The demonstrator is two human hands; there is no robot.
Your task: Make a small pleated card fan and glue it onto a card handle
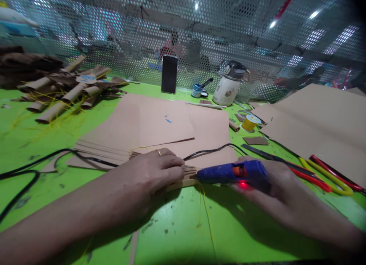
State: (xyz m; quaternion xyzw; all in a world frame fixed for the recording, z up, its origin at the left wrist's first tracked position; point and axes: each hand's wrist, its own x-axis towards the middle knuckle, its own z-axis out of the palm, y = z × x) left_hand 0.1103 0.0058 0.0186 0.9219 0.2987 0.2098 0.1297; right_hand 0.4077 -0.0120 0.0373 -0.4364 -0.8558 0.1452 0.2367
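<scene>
My right hand (281, 198) grips a blue hot glue gun (220, 173) with a glowing red light; its nozzle points left. The tip touches or hovers close over a narrow bundle of folded brown paper (189, 170). My left hand (151, 171), with a ring on one finger, is closed over that bundle and covers most of it. Yellow thread (208, 211) hangs from the bundle toward me. Behind both hands lie large brown paper sheets (140, 116), the upper ones stacked, with a small blue mark. A black cord (97, 159) passes behind my left hand.
Paper rolls with yellow thread (71, 91) are piled at left. At the back stand a phone (169, 74), a blue jar (196, 90) and a white bottle (227, 86). Scissors (310, 175), a yellow thread spool (250, 123) and larger brown sheets (320, 124) lie at right.
</scene>
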